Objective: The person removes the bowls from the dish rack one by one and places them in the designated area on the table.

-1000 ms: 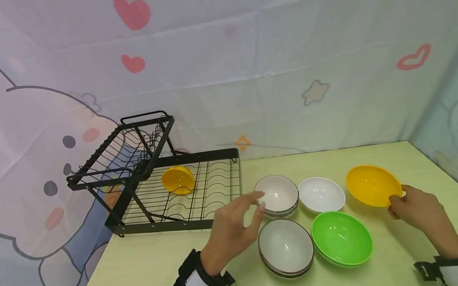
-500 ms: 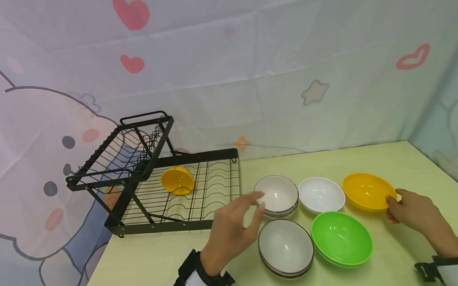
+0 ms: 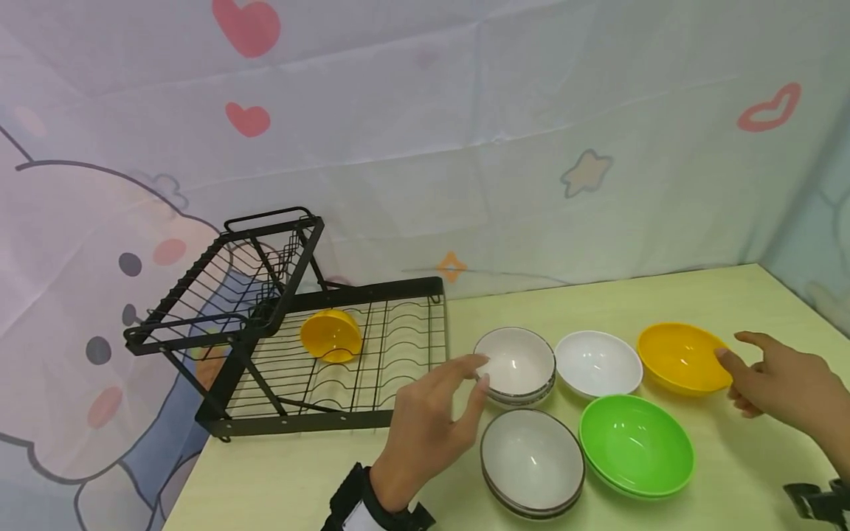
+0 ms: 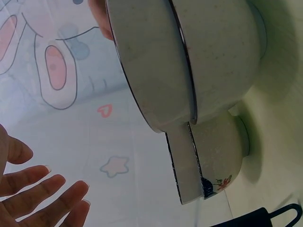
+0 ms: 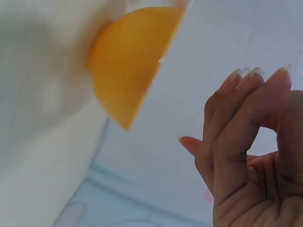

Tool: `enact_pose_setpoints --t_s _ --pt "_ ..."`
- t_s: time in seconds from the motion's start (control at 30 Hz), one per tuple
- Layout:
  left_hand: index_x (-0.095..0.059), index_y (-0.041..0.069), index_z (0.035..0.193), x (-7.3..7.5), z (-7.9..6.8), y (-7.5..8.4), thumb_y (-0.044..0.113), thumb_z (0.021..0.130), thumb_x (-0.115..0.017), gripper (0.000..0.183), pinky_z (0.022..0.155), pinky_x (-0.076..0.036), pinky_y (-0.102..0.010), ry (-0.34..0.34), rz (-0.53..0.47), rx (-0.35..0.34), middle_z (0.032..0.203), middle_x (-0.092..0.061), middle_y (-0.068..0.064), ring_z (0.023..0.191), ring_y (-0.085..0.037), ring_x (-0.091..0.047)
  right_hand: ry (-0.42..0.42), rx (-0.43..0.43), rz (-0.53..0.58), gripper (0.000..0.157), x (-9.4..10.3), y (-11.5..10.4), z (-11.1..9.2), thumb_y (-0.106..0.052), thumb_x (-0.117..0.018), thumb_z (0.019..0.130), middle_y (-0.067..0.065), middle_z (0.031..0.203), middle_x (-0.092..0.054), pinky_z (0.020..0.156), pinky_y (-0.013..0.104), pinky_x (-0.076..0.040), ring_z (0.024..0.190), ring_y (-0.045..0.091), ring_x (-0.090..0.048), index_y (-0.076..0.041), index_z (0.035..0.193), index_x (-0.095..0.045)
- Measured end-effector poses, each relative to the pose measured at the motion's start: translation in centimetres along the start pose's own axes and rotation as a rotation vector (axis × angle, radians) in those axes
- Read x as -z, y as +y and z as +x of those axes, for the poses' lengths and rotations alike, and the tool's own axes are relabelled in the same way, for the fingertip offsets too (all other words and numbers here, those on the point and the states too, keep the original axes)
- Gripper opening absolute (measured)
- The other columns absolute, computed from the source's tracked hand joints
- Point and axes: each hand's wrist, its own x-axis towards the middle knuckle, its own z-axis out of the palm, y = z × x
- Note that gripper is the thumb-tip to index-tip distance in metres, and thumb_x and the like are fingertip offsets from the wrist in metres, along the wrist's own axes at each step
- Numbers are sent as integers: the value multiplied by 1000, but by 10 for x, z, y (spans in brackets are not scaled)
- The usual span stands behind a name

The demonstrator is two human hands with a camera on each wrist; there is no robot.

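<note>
At the right of the head view a yellow bowl point(image 3: 680, 359) stands on the table. My right hand point(image 3: 790, 383) is beside its rim, with thumb and forefinger spread and nothing held. In the right wrist view there is a gap between that hand point(image 5: 248, 146) and the yellow bowl point(image 5: 135, 59). My left hand point(image 3: 432, 424) hovers by two stacks of whitish, dark-rimmed bowls, a back stack point(image 3: 513, 360) and a front stack point(image 3: 531, 459). The left wrist view shows this hand point(image 4: 40, 196) with fingers extended, apart from the stacked bowls point(image 4: 156, 66).
A white bowl point(image 3: 598, 363) sits between the back stack and the yellow bowl. Stacked green bowls point(image 3: 635, 445) are in front of it. To the left stands a black two-tier dish rack point(image 3: 305, 422) with a small yellow bowl point(image 3: 330, 336) leaning inside. A patterned cloth point(image 3: 398, 147) hangs behind.
My right hand has lowered the yellow bowl onto the table, let go of its rim and drawn back a little to the right. The left hand has stayed in place.
</note>
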Motion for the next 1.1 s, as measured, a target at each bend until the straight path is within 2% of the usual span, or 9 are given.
enact_pose_setpoints --t_s 0.17,0.4,0.67,0.93,1.1 --pt "-65 8 109 -1 -1 -1 18 91 -57 22 67 -56 -21 -3 -10 -4 101 -71 -3 84 -5 -62 -2 47 -34 68 1 -17 -7 -42 -32 101 -1 64 -65 58 46 -54 55 16 -62 19 130 -31" --pt "-65 8 110 -4 -3 -3 19 91 -57 23 67 -56 -21 -9 -1 -4 100 -71 -3 85 -6 -63 -6 121 -28 54 -5 -34 -13 -37 -38 100 -1 65 -60 51 34 -48 56 14 -60 11 125 -44" --pt "-64 8 110 -2 -2 -10 22 91 -56 24 61 -56 -21 -6 60 13 105 -70 -3 87 -7 -62 -11 158 -32 52 -9 -46 -17 -36 -41 100 1 71 -63 49 33 -47 56 13 -59 9 126 -46" --pt "-63 8 115 6 1 -27 20 91 -58 28 77 -57 -34 5 86 72 111 -68 -6 104 -15 -59 -11 182 -11 51 -11 -55 -23 -36 -41 100 5 77 -66 50 34 -47 56 12 -59 7 127 -46" --pt "-62 8 117 15 2 -48 21 91 -58 30 78 -56 -38 19 117 143 114 -67 -9 106 -19 -58 -8 214 2 49 -11 -60 -24 -34 -43 100 7 79 -67 50 34 -48 55 12 -60 5 128 -47"
